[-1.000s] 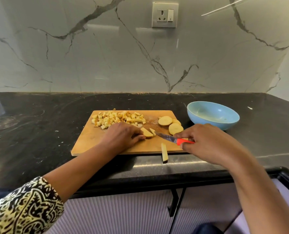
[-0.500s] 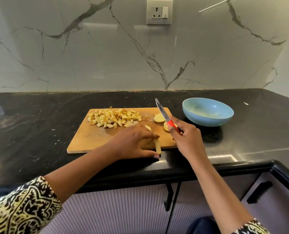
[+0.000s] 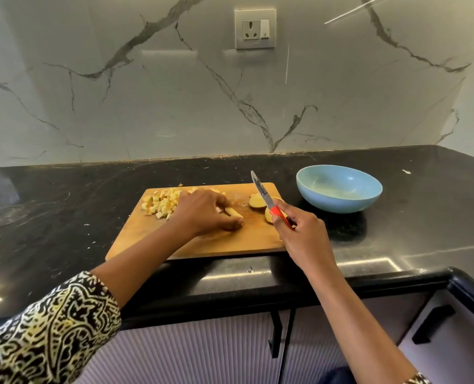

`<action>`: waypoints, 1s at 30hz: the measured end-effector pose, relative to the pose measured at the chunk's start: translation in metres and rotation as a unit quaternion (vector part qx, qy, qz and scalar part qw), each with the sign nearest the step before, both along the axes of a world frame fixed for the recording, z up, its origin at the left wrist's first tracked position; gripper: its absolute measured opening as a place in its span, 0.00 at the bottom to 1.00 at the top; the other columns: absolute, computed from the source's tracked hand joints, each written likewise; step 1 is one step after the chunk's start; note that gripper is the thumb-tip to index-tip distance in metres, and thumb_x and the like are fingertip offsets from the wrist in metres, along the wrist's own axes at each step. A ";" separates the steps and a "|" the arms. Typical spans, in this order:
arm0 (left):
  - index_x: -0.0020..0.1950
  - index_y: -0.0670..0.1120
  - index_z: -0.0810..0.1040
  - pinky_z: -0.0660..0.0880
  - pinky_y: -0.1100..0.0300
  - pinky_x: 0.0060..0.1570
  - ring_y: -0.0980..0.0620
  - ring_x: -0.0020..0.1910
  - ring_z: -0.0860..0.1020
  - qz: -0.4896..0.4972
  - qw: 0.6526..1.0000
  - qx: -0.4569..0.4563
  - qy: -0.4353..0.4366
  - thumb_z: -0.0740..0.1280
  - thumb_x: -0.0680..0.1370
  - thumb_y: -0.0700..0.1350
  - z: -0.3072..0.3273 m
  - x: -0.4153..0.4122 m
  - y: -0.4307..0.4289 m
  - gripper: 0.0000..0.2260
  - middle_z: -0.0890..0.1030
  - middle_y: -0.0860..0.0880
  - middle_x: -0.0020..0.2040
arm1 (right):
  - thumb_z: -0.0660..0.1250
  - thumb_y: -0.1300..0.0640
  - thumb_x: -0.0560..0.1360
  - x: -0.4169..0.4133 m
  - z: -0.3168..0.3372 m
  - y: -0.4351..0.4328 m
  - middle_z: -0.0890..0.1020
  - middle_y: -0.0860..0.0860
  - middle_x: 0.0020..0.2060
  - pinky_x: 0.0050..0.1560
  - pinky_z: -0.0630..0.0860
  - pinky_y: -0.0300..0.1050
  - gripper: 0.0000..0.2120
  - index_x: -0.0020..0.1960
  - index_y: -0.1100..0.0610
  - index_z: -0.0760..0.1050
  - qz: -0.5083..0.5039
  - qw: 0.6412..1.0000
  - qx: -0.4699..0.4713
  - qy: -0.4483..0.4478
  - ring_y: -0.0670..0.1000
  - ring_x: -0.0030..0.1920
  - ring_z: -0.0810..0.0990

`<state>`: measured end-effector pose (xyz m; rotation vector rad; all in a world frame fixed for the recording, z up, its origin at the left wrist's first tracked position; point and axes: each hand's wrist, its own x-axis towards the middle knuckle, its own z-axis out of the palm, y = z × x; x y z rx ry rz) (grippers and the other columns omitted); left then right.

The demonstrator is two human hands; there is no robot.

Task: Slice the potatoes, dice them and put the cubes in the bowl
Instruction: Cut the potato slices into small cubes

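The left hand [image 3: 205, 212] pinches a stick [image 3: 234, 213] flat on the board [image 3: 202, 245], fingers [image 3: 237, 223] curled. The right hand [image 3: 302, 234] grips the knife [image 3: 263, 196] by its red handle, blade pointing toward 11 o'clock. Best to tuck those tips back and cut straight across in even steps. Cubes [image 3: 161, 203] lie at the board's 10 o'clock, slices [image 3: 256, 203] at 3; the bowl [image 3: 338, 203], beyond at 2, looks empty. Black counter [image 3: 64, 217], marble wall [image 3: 147, 106], socket [image 3: 255, 28] at 12.

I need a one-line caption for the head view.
Left hand holds a potato strip on the cutting board; right hand holds the knife, blade up, near the blue bowl.
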<state>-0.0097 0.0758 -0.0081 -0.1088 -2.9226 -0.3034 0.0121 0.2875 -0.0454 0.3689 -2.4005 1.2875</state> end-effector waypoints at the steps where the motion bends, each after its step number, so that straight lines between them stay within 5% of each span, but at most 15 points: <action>1: 0.57 0.55 0.80 0.67 0.50 0.58 0.55 0.56 0.73 0.004 1.000 0.008 -0.004 0.67 0.68 0.69 0.000 0.000 0.000 0.26 0.80 0.54 0.56 | 0.64 0.49 0.79 -0.001 0.000 0.000 0.75 0.44 0.30 0.29 0.66 0.34 0.18 0.68 0.46 0.73 0.001 1.000 0.000 -0.001 0.45 0.30 0.71; 7: 0.56 0.54 0.79 0.68 0.47 0.61 0.54 0.57 0.72 0.015 0.999 0.007 -0.036 0.69 0.69 0.66 0.000 0.005 0.009 0.22 0.78 0.56 0.55 | 0.64 0.48 0.79 0.000 0.000 0.000 0.75 0.45 0.30 0.29 0.66 0.35 0.18 0.68 0.45 0.72 -0.003 1.000 -0.003 -0.004 0.45 0.30 0.70; 13: 0.55 0.48 0.81 0.77 0.57 0.49 0.55 0.47 0.76 0.015 0.996 0.065 -0.060 0.73 0.69 0.60 0.002 0.007 0.008 0.21 0.81 0.51 0.49 | 0.63 0.48 0.79 0.003 0.002 -0.001 0.76 0.45 0.31 0.29 0.66 0.35 0.18 0.68 0.45 0.72 -0.001 1.000 0.003 -0.006 0.46 0.31 0.70; 19: 0.69 0.49 0.73 0.72 0.53 0.60 0.49 0.63 0.73 0.015 0.998 0.036 -0.055 0.71 0.67 0.64 0.013 0.025 -0.004 0.34 0.76 0.48 0.65 | 0.63 0.48 0.79 0.005 0.004 -0.002 0.75 0.47 0.30 0.27 0.64 0.36 0.18 0.68 0.45 0.72 -0.004 1.000 0.019 -0.003 0.46 0.29 0.69; 24: 0.59 0.52 0.80 0.74 0.57 0.58 0.54 0.55 0.77 0.010 0.999 0.030 0.009 0.69 0.72 0.59 0.000 0.057 -0.025 0.19 0.82 0.51 0.56 | 0.64 0.52 0.79 0.011 0.005 -0.007 0.73 0.45 0.28 0.30 0.64 0.37 0.18 0.69 0.44 0.71 -0.013 0.994 0.107 0.021 0.45 0.27 0.68; 30: 0.62 0.50 0.78 0.68 0.65 0.48 0.57 0.47 0.74 -0.038 0.998 0.003 0.052 0.66 0.76 0.55 -0.004 0.041 -0.015 0.17 0.82 0.49 0.54 | 0.62 0.51 0.79 0.017 0.012 -0.011 0.74 0.44 0.33 0.37 0.67 0.40 0.19 0.69 0.45 0.71 -0.013 0.988 0.152 0.008 0.45 0.33 0.71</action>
